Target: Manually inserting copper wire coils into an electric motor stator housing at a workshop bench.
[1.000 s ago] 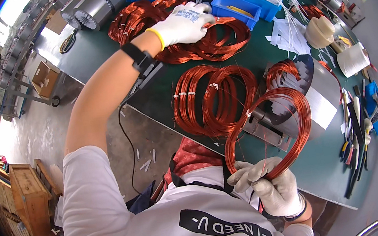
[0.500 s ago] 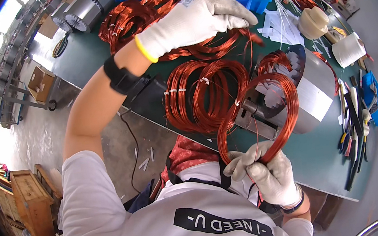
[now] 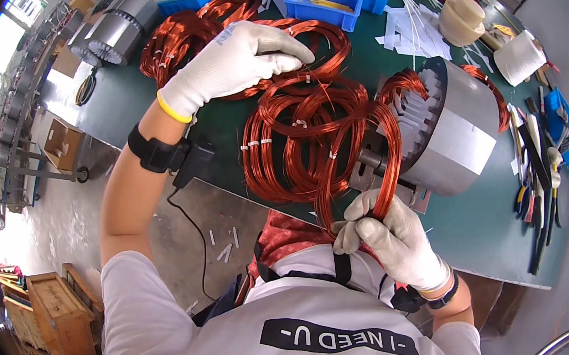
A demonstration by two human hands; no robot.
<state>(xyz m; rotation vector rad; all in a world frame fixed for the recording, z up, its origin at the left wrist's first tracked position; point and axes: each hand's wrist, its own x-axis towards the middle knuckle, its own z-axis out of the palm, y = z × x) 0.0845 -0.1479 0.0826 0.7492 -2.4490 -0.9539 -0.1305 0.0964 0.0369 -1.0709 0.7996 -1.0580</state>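
Observation:
My right hand (image 3: pixel 397 238), in a white work glove, is closed around the lower end of a copper wire coil (image 3: pixel 394 138) held up before the table edge. My gloved left hand (image 3: pixel 240 57) is farther away, fingers pinched at copper wire (image 3: pixel 313 77) above the coils; exactly which strands it grips is partly hidden. Below it, tied copper coils (image 3: pixel 257 159) with white ties lie overlapping on the green table (image 3: pixel 224 153). Just right of the held coil sits a metal stator core (image 3: pixel 455 133) with a toothed end and copper windings (image 3: pixel 402 86) in it.
Blue bins (image 3: pixel 323 3) line the far side, beside more copper coils (image 3: pixel 173 45). White paper pieces (image 3: pixel 412 31), thread spools (image 3: pixel 521 67) and hand tools (image 3: pixel 533 181) are on the right. Another stator core (image 3: pixel 124 26) stands far left. A black cable (image 3: pixel 199 239) hangs off the near edge.
My left hand has moved left and slightly nearer, bringing copper wire over the coils. The coil in my right hand has shifted left and narrowed. The view has shifted slightly.

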